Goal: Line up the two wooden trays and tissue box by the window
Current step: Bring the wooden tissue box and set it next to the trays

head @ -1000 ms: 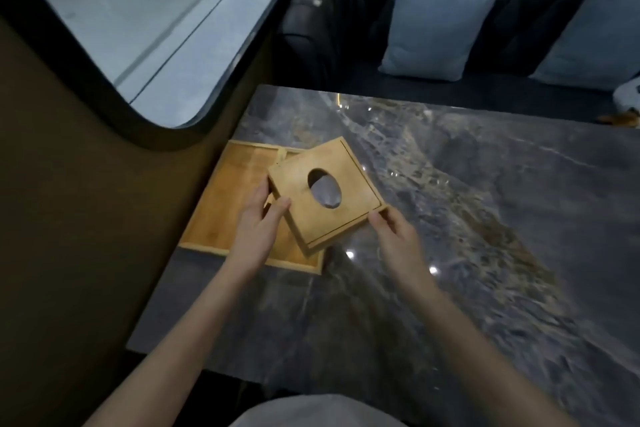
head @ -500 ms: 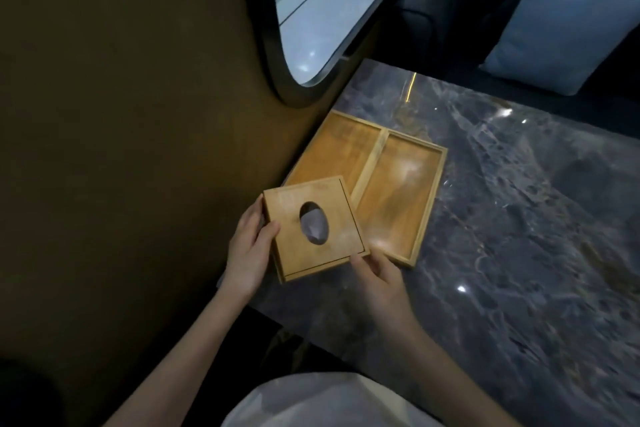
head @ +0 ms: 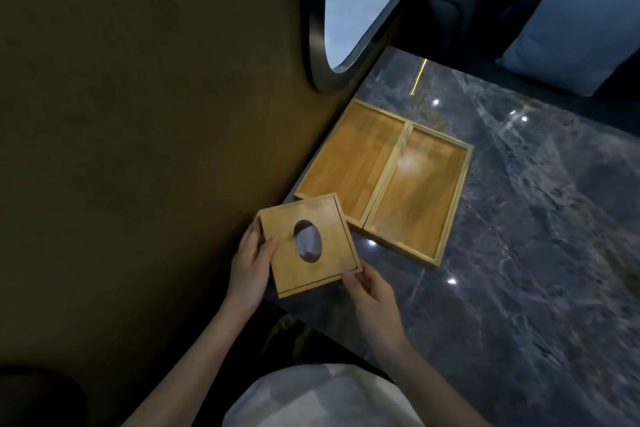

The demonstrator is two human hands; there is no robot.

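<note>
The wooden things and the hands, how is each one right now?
tissue box: held at the table's near corner by the wall, oval hole up.
left tray: empty, flat, against the wall.
right tray: empty, flat, touching the left tray.
left hand: gripping the box's left edge.
right hand: gripping its near right corner.

Two wooden trays side by side, touching; tissue box, oval slot up, at their 7 o'clock corner.

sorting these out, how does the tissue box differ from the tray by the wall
The tissue box has a closed top with an oval hole; the tray by the wall is open and shallow. Both hands grip the box; the tray lies untouched. The box looks smaller. Both are light wood.
</note>
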